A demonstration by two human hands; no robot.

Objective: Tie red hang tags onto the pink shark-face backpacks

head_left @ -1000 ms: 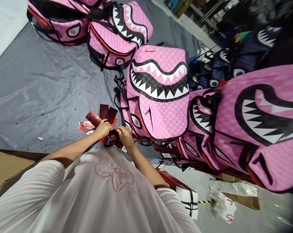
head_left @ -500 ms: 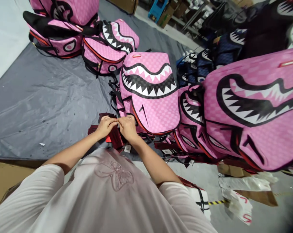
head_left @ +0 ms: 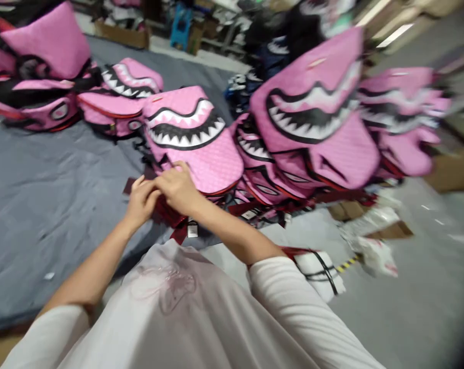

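Note:
My left hand (head_left: 140, 201) and my right hand (head_left: 177, 188) meet at the lower left edge of a pink backpack (head_left: 212, 164) with a black-and-white shark-mouth print. The fingers of both are bent and closed. What is between them is hidden and blurred. Dark red tags (head_left: 171, 215) hang just below my hands, and a corner of another dark red piece shows left of my left hand. Under my right forearm a small white label (head_left: 192, 229) dangles.
Matching pink backpacks stand to the right (head_left: 312, 110) and farther right (head_left: 403, 118). More pink bags (head_left: 105, 110) lie to the left on a grey cloth-covered table (head_left: 55, 189). A blue stool (head_left: 181, 25) stands behind. On the floor are plastic bags (head_left: 374, 256) and a white strapped bundle (head_left: 320, 274).
The view has swung right, so the bags appear farther left and another pink backpack shows at the right. My hands are still together by the same backpack, the right now overlapping the left.

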